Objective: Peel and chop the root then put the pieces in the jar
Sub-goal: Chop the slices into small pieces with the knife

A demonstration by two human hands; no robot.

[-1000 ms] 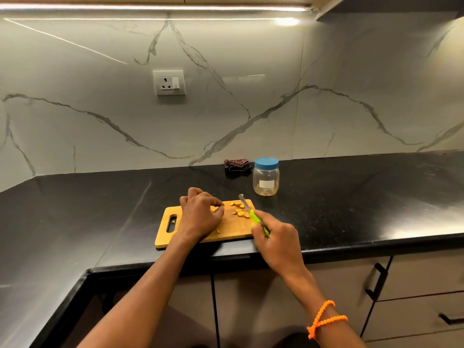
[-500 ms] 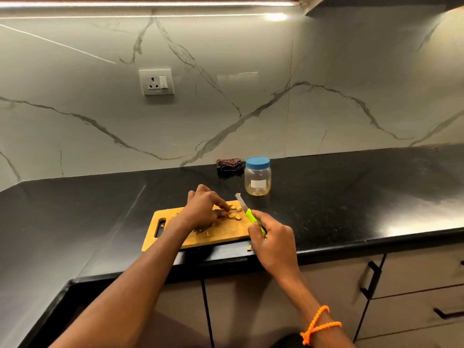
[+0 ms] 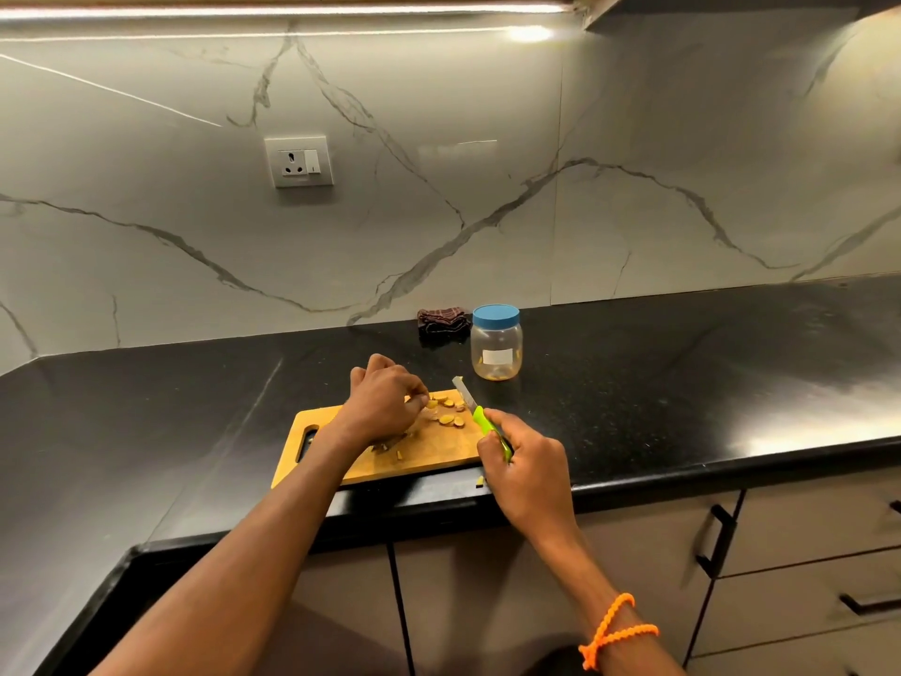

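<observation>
Black worktop (image 3: 682, 383), mid-frame board (image 3: 439, 451): left hand (image 3: 382, 407) pinching root slices (image 3: 446, 414), right hand (image 3: 524, 461) gripping knife (image 3: 475, 407).

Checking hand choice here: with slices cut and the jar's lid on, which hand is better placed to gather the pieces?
Left. The left hand is already on the slices on the cutting board, fingers touching them. The right hand grips the knife, so it is not free.
</observation>
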